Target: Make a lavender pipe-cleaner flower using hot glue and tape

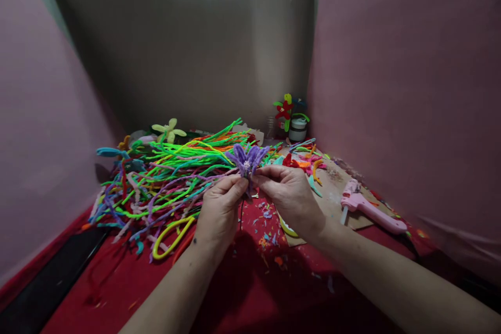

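A purple pipe-cleaner flower (256,155) with a pale centre is held up in front of me, over the red cloth. My left hand (221,209) pinches it low on its left side, thumb and fingers closed. From the right, the thumb and forefinger of my right hand (291,195) close on its lower petals. A thin dark stem hangs down below the left fingertips. The fingertips partly cover the base of the flower. Behind it spreads a big heap of loose pipe cleaners (188,162) in green, yellow, purple and other colours.
A pink glue gun (370,209) lies on a cardboard sheet (332,195) at the right. Coloured fluff scraps (270,235) dot the red cloth (156,292). A black flat object (55,276) lies left. Finished flowers (285,108) stand by a jar (298,129) at the back.
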Available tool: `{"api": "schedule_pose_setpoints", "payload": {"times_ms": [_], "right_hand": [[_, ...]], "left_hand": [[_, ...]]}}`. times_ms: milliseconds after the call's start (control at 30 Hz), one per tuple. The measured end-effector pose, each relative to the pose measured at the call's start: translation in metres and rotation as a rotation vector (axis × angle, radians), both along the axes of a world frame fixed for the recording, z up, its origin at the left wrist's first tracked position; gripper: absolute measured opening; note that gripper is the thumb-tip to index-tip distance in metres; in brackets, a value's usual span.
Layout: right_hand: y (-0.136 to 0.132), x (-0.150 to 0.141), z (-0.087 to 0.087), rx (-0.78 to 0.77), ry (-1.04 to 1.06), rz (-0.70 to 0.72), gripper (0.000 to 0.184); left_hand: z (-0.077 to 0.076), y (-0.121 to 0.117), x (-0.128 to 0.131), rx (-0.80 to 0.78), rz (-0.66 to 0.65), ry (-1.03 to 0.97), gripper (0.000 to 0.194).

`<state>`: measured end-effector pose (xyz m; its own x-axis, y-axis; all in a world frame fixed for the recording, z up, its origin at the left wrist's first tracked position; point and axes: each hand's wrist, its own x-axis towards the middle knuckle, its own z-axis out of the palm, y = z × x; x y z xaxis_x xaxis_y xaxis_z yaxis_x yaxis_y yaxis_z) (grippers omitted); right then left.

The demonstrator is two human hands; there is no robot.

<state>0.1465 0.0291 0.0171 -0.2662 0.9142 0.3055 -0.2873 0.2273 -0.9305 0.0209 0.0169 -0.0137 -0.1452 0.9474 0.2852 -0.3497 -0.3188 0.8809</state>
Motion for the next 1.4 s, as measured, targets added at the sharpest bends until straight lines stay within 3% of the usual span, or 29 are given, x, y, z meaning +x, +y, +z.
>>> {"api": "schedule_pose_setpoints", "payload": {"times_ms": [633,900,1100,1400], "right_hand": [[0.004,-0.004,-0.01,-0.052,0.085,0.059,0.013],[0.006,-0.003,-0.009,-0.09,0.209,0.084,0.023],[0.015,0.001,-0.013,-0.179,0.23,0.183,0.025],[0.02,0.005,-0.015,-0.33,0.183,0.282,0.016]], "left_hand": [[0.001,-0.003,-0.003,-0.018,0.022,0.067,0.018],[0.003,-0.004,0.0,-0.005,0.05,0.074,0.018],[0.006,-0.004,-0.002,-0.02,-0.068,0.04,0.022],[0.001,-0.003,-0.006,-0.246,-0.212,-0.098,0.027]]}}
